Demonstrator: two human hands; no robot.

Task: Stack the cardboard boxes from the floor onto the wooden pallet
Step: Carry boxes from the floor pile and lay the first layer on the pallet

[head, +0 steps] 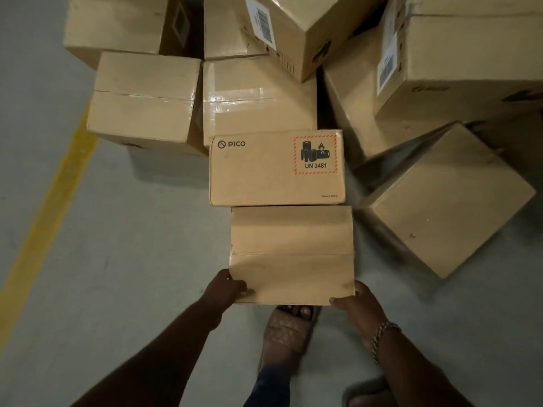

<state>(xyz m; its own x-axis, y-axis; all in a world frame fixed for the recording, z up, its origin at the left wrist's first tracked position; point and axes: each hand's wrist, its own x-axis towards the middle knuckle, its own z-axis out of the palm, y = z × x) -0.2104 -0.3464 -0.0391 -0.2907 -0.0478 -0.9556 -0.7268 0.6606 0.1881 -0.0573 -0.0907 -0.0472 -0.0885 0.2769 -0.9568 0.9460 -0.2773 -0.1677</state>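
Observation:
A plain cardboard box lies just in front of my feet, its taped seam facing up. My left hand grips its near left corner, thumb on top. My right hand grips the near right corner, fingers curled round the edge. Behind it and touching it lies a box printed PICO with a UN 3481 battery label. No wooden pallet is in view.
Several more cardboard boxes crowd the back: one at left, a glossy taped one, a tilted one at right, larger labelled ones at top right. A yellow floor line runs along the left. My sandalled foot is under the held box.

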